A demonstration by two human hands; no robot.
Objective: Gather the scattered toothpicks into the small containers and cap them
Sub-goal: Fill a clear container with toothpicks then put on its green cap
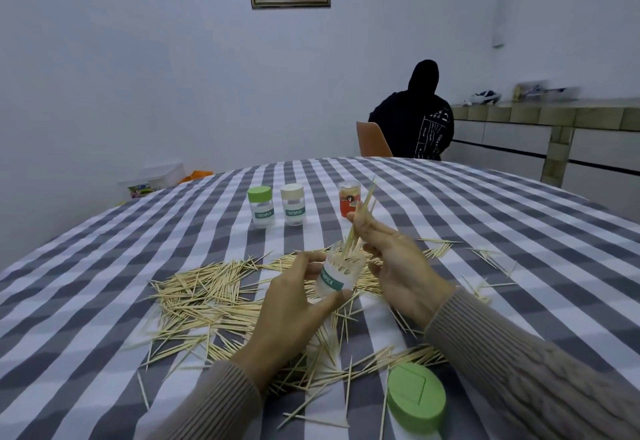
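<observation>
Wooden toothpicks (360, 218) are pinched by the right hand (398, 266) into a jar (337, 275) gripped by the left hand (291, 304); loads remain scattered, cap (415, 396) off.

Loose toothpicks (207, 287) lie across the surface (104, 301); three capped containers (293, 205) stand behind them, a loose cap (415, 394) nearer, at right.
</observation>
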